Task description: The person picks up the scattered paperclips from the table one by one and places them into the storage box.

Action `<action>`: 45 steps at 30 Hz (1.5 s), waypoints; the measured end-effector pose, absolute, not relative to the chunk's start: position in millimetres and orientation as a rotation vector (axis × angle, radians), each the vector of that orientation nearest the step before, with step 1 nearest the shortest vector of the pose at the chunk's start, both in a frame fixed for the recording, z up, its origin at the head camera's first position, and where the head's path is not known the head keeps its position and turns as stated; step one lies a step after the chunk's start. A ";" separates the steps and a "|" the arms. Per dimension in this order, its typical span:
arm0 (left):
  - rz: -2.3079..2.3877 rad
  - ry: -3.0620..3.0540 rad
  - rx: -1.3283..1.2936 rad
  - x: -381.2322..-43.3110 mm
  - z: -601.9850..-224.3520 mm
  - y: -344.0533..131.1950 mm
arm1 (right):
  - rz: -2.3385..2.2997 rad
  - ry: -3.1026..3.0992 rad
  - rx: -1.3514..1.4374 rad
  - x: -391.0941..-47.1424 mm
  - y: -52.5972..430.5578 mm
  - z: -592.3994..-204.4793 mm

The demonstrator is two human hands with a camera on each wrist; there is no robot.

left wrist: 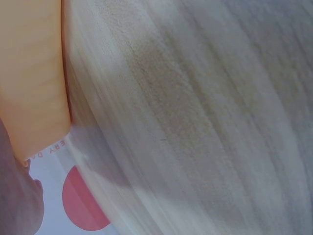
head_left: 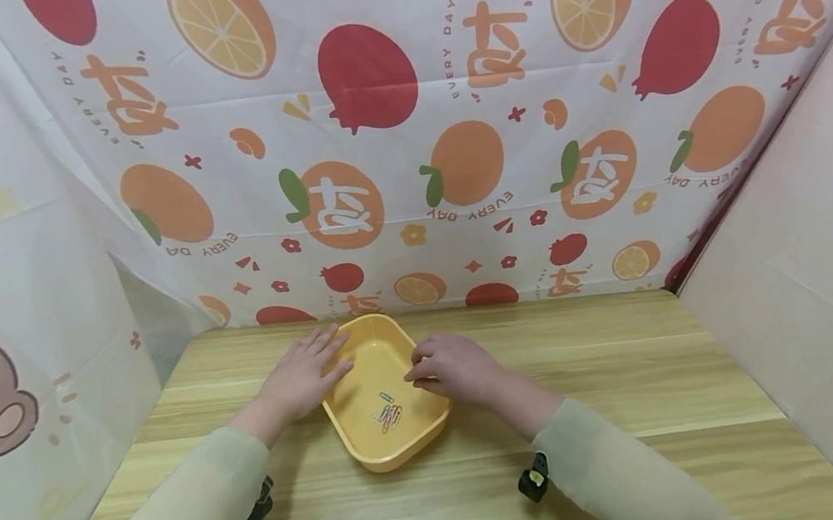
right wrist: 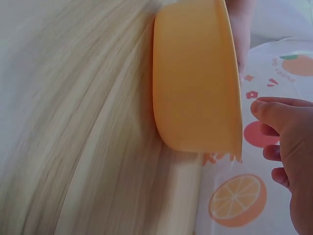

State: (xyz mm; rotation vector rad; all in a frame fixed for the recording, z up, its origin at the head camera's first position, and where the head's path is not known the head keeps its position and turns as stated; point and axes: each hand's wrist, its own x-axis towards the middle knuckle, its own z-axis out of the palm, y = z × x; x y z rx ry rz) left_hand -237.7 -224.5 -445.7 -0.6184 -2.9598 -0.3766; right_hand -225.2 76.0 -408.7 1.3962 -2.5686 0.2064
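A yellow plastic tray [head_left: 386, 455] sits at an angle on the table, with several small coloured paper clips [head_left: 389, 414] loosely piled on its floor towards the near end. Over the tray's left rim lies my left hand [head_left: 307, 375], its fingers straight and spread. My right hand [head_left: 457, 365] hovers by the right rim, fingers bent and the thumb and index fingertips close together. The right wrist view shows that right hand [right wrist: 288, 132] beyond the tray's side wall [right wrist: 195, 78]. Nothing is visible between its fingertips, though something tiny could be hidden there.
The wood-grain table [head_left: 586, 377] extends on both sides of the tray. Behind it hangs a white curtain printed with fruit [head_left: 369, 76]. Pale cloth walls [head_left: 800, 256] stand at left and right. Dark wrist straps [head_left: 534, 479] show by the sleeves.
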 end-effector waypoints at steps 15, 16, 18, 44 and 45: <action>-0.353 -3.005 -0.614 -240.2 -445.6 -225.4 | 0.318 -2.562 1.285 -219.3 120.2 -416.2; -0.357 -3.006 -0.614 -240.1 -445.6 -225.3 | 0.316 -2.559 1.279 -218.6 123.7 -417.6; -0.361 -3.004 -0.614 -239.4 -445.2 -225.0 | 0.313 -2.558 1.260 -216.6 130.9 -420.7; -0.351 -3.002 -0.616 -237.1 -442.4 -225.1 | 0.257 -2.571 1.204 -192.6 212.1 -466.4; -0.355 -3.001 -0.618 -237.1 -442.6 -225.2 | 0.253 -2.576 1.197 -191.8 212.8 -467.1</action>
